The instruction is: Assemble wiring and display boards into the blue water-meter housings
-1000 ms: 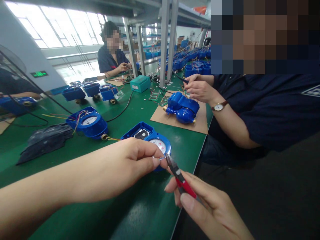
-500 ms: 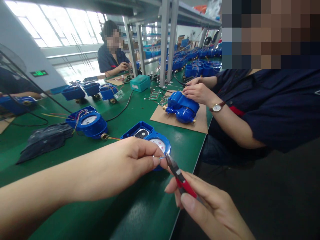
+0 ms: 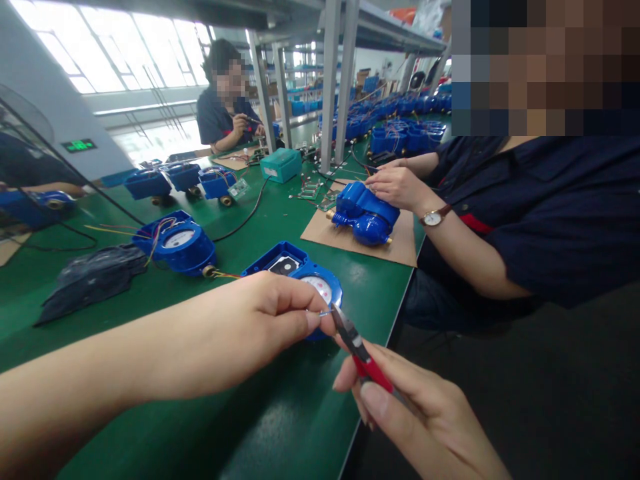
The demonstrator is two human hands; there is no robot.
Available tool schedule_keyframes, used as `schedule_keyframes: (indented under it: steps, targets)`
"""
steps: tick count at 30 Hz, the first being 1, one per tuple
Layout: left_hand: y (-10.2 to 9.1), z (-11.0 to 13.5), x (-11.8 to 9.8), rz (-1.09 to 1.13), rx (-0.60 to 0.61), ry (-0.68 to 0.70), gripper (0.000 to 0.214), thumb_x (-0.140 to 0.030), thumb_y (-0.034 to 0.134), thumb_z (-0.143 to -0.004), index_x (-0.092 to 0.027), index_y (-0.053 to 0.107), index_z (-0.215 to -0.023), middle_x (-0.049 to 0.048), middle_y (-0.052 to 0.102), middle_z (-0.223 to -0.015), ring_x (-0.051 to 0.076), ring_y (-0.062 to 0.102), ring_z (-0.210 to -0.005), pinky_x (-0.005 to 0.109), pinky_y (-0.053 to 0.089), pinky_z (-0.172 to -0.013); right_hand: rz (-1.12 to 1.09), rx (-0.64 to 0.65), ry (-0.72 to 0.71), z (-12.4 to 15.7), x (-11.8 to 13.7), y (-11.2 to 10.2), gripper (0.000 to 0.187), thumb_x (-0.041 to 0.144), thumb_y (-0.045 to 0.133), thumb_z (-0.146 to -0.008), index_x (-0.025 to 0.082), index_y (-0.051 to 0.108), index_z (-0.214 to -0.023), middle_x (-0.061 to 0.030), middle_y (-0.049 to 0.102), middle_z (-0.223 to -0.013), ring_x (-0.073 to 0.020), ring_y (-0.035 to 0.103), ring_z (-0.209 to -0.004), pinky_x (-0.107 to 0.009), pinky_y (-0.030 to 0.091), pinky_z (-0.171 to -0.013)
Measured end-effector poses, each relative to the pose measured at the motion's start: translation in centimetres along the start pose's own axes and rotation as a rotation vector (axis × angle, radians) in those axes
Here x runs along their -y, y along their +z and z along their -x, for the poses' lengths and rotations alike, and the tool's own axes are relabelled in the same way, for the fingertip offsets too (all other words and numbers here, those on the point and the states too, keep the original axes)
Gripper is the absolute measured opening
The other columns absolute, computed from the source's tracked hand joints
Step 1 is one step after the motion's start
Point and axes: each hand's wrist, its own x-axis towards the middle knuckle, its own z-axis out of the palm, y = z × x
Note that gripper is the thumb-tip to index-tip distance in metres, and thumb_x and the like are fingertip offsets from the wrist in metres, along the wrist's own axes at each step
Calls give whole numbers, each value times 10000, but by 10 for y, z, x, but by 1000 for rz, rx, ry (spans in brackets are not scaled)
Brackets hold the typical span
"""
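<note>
The left hand (image 3: 273, 307) reaches in over the green surface (image 3: 280, 407) with thumb and forefinger pinched together on a thin wire (image 3: 325, 313), whose short end sticks out from between them. The right hand (image 3: 417, 397) is curled loosely around the red handles of a pair of pliers (image 3: 361, 353), with the thumb along one side and fingers on the other. The pliers slant up to the left, their metal tip at the end of the wire; whether the jaws close on it is too small to tell.

Just beyond the wire, partly hidden by the left hand, a blue meter (image 3: 300, 270) rests on the surface near its right edge, its round dial facing up and its box-shaped compartment open. To the left of it stands a second meter (image 3: 195, 257) with loose coloured wires, and a crumpled dark cloth (image 3: 93, 280) lies beside that one.

Farther off, a third meter (image 3: 367, 217) lies on a sheet of cardboard (image 3: 317, 230), where a co-worker's hands (image 3: 397, 188) work at its far side; a watch (image 3: 433, 218) is on one wrist. A teal box (image 3: 281, 165) sits near some green circuit boards (image 3: 309, 191). Another co-worker (image 3: 220, 123) sits across the surface.
</note>
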Motion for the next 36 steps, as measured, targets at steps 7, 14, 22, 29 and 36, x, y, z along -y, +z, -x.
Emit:
schedule_keyframes:
  steps: [7, 14, 22, 29, 36]
  targets:
    - [0, 1, 3, 19, 3, 24, 224, -384, 470, -958, -335, 689, -946, -98, 697, -969, 160, 605, -929, 279, 428, -817, -18, -11, 15, 1, -2, 3, 252, 340, 487, -952, 199, 666, -844, -26, 617, -785, -125, 496, -580, -226, 439, -546]
    - [1, -2, 2, 4, -3, 12, 232, -407, 465, -957, -326, 681, -934, -94, 672, -932, 142, 573, -886, 256, 409, -783, -3, -33, -21, 1, -4, 0, 228, 326, 498, -943, 204, 677, -872, -36, 639, -832, -139, 547, -634, -237, 484, -620]
    - [2, 2, 3, 6, -16, -59, 282, -492, 457, -935, -271, 632, -928, -55, 553, -795, 137, 461, -724, 260, 368, -630, 10, -4, -57, 6, -13, -5, 183, 314, 532, -919, 225, 687, -962, -39, 651, -839, -166, 601, -711, -253, 524, -689]
    - [3, -1, 4, 53, -6, -23, 265, -485, 490, -922, -259, 621, -876, -58, 554, -782, 135, 467, -726, 262, 372, -644, 27, 17, -45, 4, -12, -5, 211, 317, 533, -920, 230, 692, -1027, -43, 645, -855, -180, 620, -768, -294, 536, -784]
    - [3, -1, 0, 122, 21, -25, 244, -446, 504, -922, -243, 631, -877, -48, 598, -829, 144, 498, -781, 270, 388, -699, 11, 13, -57, 2, -11, -3, 213, 305, 529, -922, 226, 698, -1023, -47, 657, -894, -185, 634, -807, -315, 529, -850]
